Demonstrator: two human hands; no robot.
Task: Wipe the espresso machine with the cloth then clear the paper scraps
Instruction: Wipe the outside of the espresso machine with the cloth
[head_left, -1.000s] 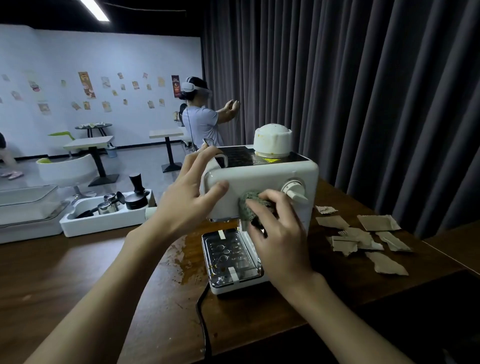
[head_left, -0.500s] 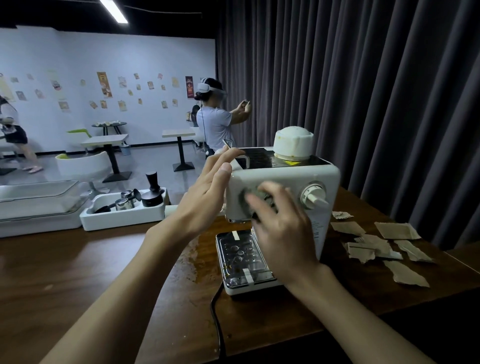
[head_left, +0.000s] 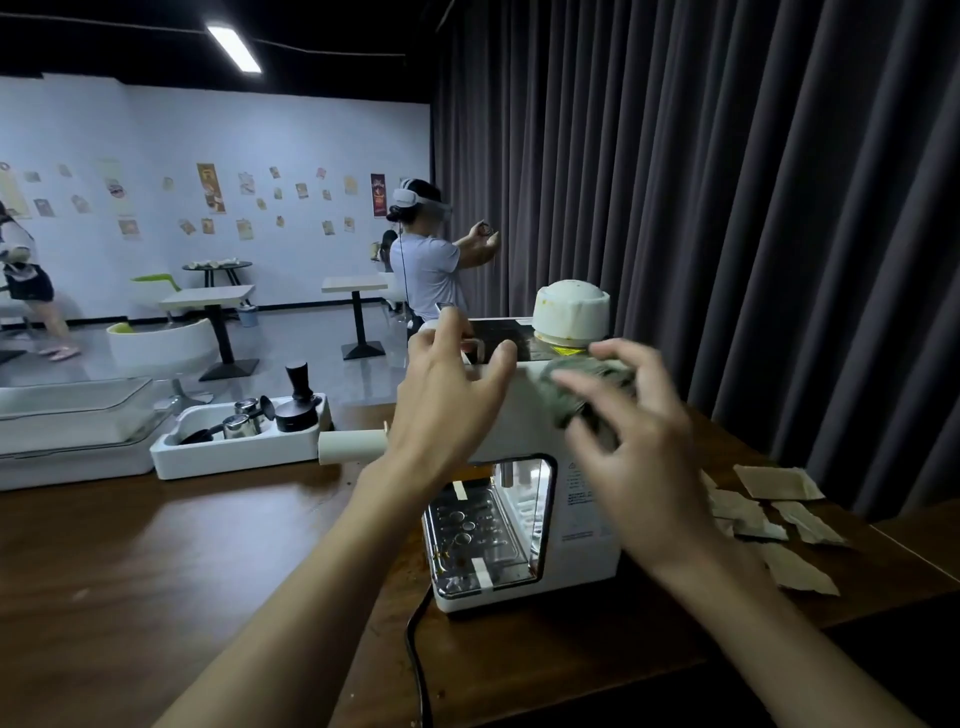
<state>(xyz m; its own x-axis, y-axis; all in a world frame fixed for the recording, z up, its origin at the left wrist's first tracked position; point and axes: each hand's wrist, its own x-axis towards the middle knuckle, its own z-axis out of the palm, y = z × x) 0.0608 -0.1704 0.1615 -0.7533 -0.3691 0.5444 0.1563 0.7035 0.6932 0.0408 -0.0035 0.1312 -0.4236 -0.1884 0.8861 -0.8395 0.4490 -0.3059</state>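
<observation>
The white espresso machine (head_left: 582, 514) stands on the brown wooden table (head_left: 156, 571), its drip tray facing me. My right hand (head_left: 639, 447) presses a grey-green cloth (head_left: 566, 389) against the machine's upper front right corner; the hand is blurred. My left hand (head_left: 447, 400) rests spread on the machine's upper left corner, fingers over the top edge. Torn brown paper scraps (head_left: 774, 514) lie on the table to the right of the machine, partly hidden behind my right hand.
A white tray (head_left: 244, 457) with a tamper and metal cups sits to the left, and a clear-lidded box (head_left: 72, 426) stands beyond it. A black power cord (head_left: 415, 660) runs toward me. Dark curtains hang behind. A person with a headset (head_left: 426, 254) stands in the room.
My right hand has moved the cloth up and to the right, from the front panel by the knob to the top corner. The view has shifted, so the machine sits further right.
</observation>
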